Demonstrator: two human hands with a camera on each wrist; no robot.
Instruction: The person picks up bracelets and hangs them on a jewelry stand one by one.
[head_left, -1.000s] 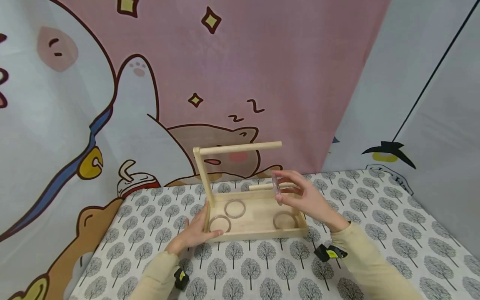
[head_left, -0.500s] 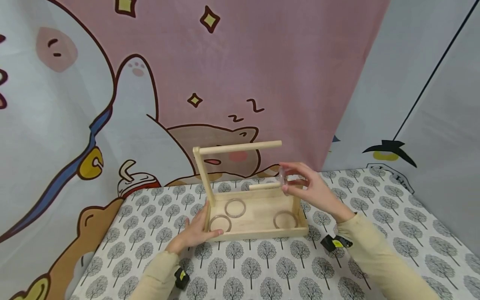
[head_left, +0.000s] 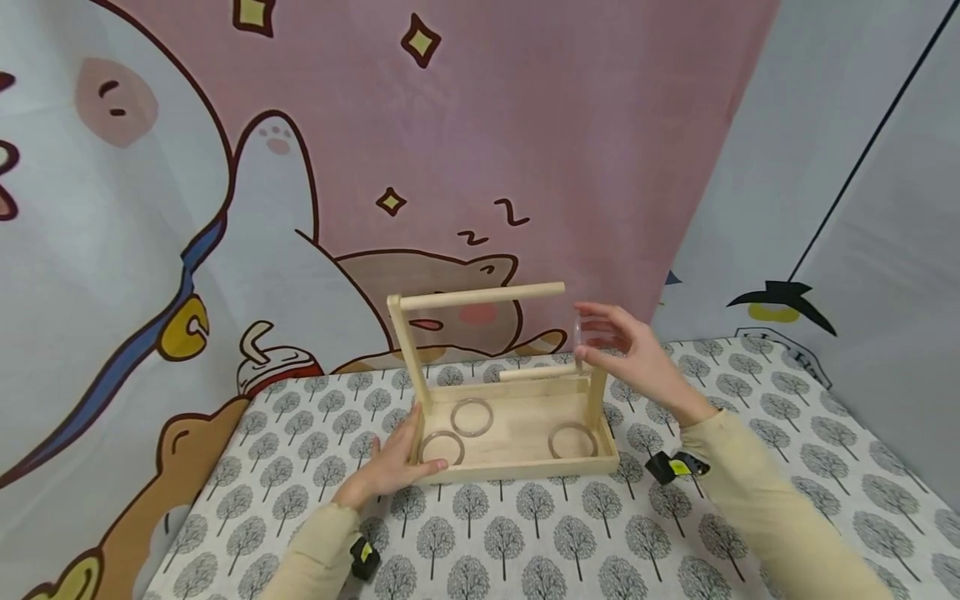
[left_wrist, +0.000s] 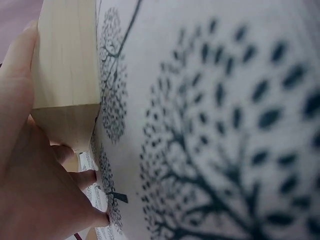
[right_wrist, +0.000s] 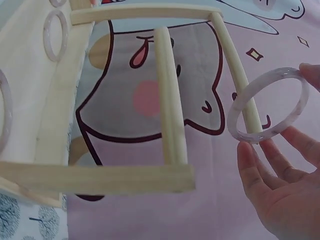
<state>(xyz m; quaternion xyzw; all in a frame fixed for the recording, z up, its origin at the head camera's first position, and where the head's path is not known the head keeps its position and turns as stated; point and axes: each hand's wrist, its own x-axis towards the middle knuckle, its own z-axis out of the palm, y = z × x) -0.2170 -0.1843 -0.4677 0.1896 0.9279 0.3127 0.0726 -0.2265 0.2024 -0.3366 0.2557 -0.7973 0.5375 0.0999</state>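
Note:
A pale wooden bangle stand (head_left: 517,471) has a shallow tray, a tall left post with an upper rod and a short right post with a lower rod. Three bangles, a left one (head_left: 423,450), a back one (head_left: 472,435) and a right one (head_left: 573,424), lie in the tray. My left hand (head_left: 390,462) holds the tray's front left corner, thumb along the front wall. My right hand (head_left: 641,358) pinches a translucent pale bangle (right_wrist: 285,73) between thumb and fingers. It is upright, just right of the upper rod's free end (head_left: 558,288) and apart from it.
The lower rod (right_wrist: 170,100) passes beneath the held bangle's height, its free end toward the left. A tree-print cloth (head_left: 502,542) covers the table. Behind it hangs a cartoon-printed curtain (head_left: 600,150).
My right hand has moved right and upward with the bangle, from over the lower rod to near the upper rod's tip. My left hand and the stand have stayed put.

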